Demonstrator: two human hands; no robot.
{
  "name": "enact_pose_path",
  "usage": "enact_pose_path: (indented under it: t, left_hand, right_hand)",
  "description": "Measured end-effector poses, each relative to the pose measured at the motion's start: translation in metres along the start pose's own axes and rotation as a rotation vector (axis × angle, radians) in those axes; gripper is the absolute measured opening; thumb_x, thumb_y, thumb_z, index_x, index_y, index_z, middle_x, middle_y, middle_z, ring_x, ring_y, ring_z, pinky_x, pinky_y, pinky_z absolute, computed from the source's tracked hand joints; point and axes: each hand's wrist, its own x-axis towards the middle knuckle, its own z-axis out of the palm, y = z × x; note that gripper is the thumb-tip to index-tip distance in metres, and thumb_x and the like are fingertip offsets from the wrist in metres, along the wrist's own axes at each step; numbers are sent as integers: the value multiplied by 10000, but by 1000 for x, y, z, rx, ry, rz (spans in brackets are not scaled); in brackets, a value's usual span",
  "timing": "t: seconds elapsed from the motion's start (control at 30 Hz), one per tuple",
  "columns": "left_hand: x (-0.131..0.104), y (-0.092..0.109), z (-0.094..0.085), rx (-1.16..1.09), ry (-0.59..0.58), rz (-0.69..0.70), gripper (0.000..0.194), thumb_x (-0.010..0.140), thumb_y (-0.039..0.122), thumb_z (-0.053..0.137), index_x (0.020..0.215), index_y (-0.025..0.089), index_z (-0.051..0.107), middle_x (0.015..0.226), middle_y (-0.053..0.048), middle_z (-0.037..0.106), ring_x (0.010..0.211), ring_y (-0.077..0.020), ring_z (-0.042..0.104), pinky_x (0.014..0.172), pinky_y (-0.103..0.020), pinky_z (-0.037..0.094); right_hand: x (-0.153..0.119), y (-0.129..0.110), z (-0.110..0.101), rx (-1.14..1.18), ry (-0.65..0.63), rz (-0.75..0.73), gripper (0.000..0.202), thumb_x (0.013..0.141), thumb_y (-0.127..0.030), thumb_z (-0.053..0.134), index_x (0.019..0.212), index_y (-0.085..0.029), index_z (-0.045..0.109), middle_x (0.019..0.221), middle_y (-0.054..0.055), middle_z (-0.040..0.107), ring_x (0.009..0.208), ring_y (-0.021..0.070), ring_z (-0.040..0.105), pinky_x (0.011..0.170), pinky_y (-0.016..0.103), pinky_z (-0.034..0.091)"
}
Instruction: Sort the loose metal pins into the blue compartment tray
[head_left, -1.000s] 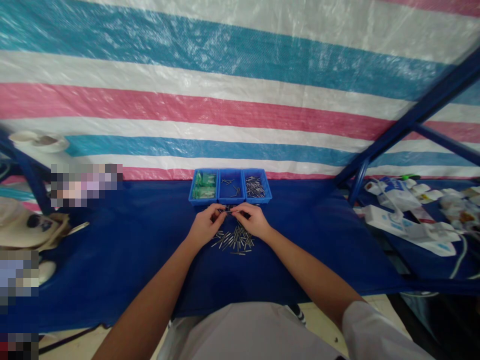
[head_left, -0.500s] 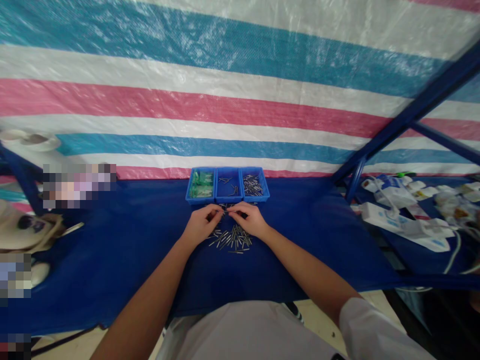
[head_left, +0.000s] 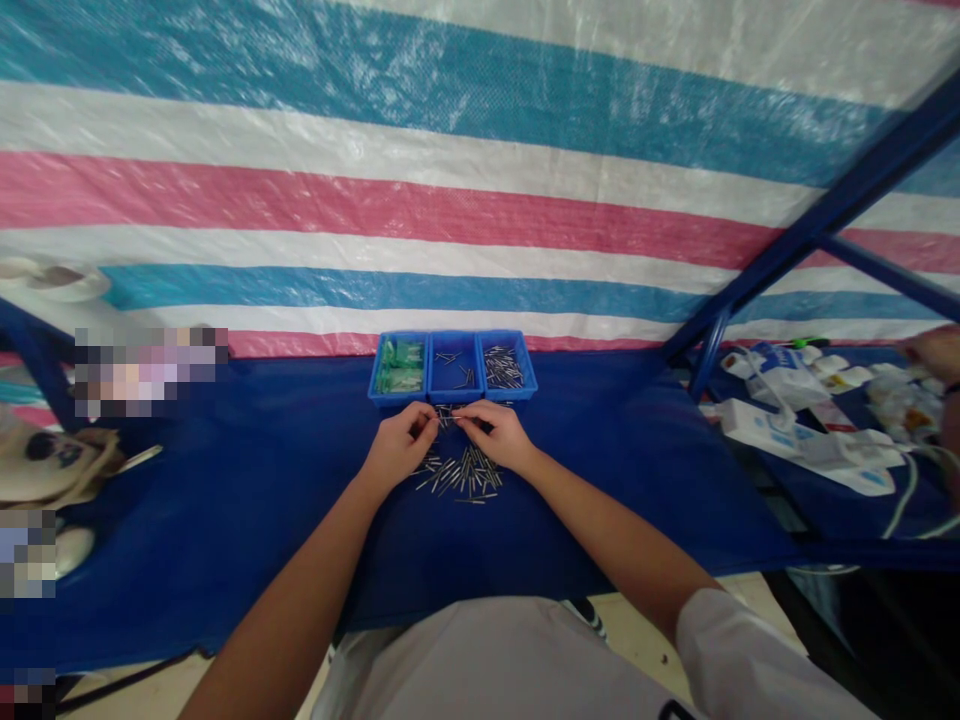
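Observation:
My left hand (head_left: 401, 442) and my right hand (head_left: 496, 436) face each other just in front of the blue bins, both closed in a pinch. Between their fingertips runs a thin metal rod (head_left: 449, 417), its ends hidden by the fingers. Under and in front of the hands, a loose pile of similar metal rods (head_left: 469, 472) lies on the blue table covering. The right bin (head_left: 508, 394) holds many such rods, while the middle bin (head_left: 454, 395) has a few. Green and clear plastic packets (head_left: 403, 366) fill the left bin.
A striped plastic sheet (head_left: 450, 210) hangs behind the table (head_left: 285, 500). A blue frame post (head_left: 772, 260) slants up on the right, with a white power strip (head_left: 810, 450) and bottles beyond it. Another person's hand (head_left: 936, 355) shows at the right edge. A bag (head_left: 52, 455) lies left.
Between my fingertips the thin rod shows more plainly, with my hands slightly farther apart. Another person's hand has come in at the right edge. The view has shifted slightly.

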Motion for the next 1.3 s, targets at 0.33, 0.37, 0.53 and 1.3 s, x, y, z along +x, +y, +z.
enact_pose_path:
  t: [0.33,0.37,0.53,1.3]
  left_hand:
    - [0,1,0,11,17,-7,166,876,350,529,894,202,600,592,61,512,513,-86,474,538,-203,392]
    - [0,1,0,10,20,-6,166,877,350,531,897,202,601,592,61,512,514,-85,474,541,-203,394]
    - [0,-1,1,7,34,6,174,875,360,536,899,201,605,586,63,510,507,-84,466,537,-202,397]
    - [0,2,1,45,4,-16,165,871,343,530,894,197,605,592,64,532,488,-77,465,526,-199,394]
  right_hand:
    - [0,1,1,7,10,-5,174,872,-210,607,998,-197,726,928,71,731,780,143,661,670,265,533]
    - [0,1,1,7,14,-4,173,872,-210,606,996,-196,726,924,70,731,772,141,658,664,263,530]
    - [0,0,0,-6,21,2,164,874,-219,602,980,-199,726,909,63,729,764,136,653,664,260,529]
    - [1,-4,-2,-4,-1,42,163,875,-241,600,962,-202,732,920,69,726,776,141,658,678,264,538]
